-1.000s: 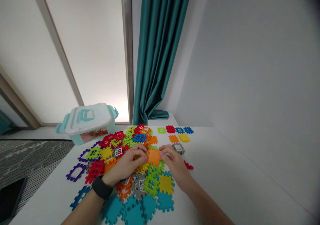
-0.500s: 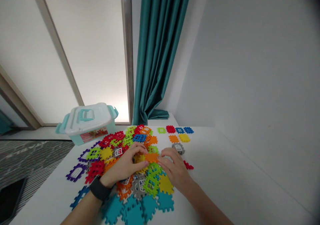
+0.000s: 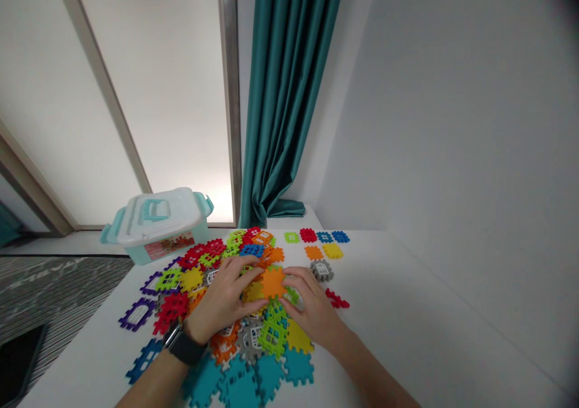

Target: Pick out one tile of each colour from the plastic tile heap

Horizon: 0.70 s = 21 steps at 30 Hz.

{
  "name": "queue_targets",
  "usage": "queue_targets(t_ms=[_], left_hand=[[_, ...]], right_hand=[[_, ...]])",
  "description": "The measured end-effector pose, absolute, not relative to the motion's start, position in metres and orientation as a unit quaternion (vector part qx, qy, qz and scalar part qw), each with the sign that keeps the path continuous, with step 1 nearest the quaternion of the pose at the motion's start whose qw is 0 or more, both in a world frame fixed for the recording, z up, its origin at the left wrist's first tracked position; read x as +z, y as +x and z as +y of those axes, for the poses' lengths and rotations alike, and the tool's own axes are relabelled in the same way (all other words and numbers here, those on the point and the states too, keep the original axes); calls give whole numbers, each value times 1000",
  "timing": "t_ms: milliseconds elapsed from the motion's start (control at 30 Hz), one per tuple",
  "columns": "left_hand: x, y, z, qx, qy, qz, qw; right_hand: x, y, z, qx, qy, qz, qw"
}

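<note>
1. Change since the earlier frame: our left hand (image 3: 221, 294) and right hand (image 3: 311, 310) have closed in on the orange waffle block (image 3: 272, 282), which now shows us more of its face and less of its edge.
2. Fingers: on the left, slightly spread, the tips at the block's left side; on the right, loosely curved and slightly spread, the tips at its right side. Whether they are gripping it, we cannot tell.
3. The block sits between the hands, on top of the heap. It is squarish, with no clear long axis, and its exact tilt is hard to read (some motion blur).
4. Material: smooth, matte-looking plastic, with notched, castellated edges.
5. Below the hands, overlapping teal waffle blocks (image 3: 239, 379) lie at the near edge of the white table (image 3: 389, 311). A black watch (image 3: 183, 347) circles our left wrist.
6. To the left of the heap, purple frame pieces (image 3: 138, 314) lie flat, with open windows.
7. To the right, a grey block (image 3: 321, 270) sits apart. Beyond it, small blocks stand in a tidy row (image 3: 323, 236).
8. Farthest: a lidded plastic storage box (image 3: 158, 230) with teal handles, at the table's far corner, and a teal curtain (image 3: 283, 94).
</note>
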State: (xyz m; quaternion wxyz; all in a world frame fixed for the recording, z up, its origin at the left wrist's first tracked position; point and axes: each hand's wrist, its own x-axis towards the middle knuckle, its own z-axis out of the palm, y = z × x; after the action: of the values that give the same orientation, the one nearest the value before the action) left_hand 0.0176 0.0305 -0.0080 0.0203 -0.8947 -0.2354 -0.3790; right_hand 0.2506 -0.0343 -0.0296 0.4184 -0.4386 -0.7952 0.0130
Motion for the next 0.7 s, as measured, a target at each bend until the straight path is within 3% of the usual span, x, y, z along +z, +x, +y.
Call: queue_targets(t_ms=[333, 700], left_hand=[[-9, 22, 29, -351, -896, -269, 35], [-11, 31, 29, -331, -901, -280, -11]], right_hand=[[-27, 248, -35, 15, -447, -792, 416], [-14, 269, -35, 91, -459, -814, 344]])
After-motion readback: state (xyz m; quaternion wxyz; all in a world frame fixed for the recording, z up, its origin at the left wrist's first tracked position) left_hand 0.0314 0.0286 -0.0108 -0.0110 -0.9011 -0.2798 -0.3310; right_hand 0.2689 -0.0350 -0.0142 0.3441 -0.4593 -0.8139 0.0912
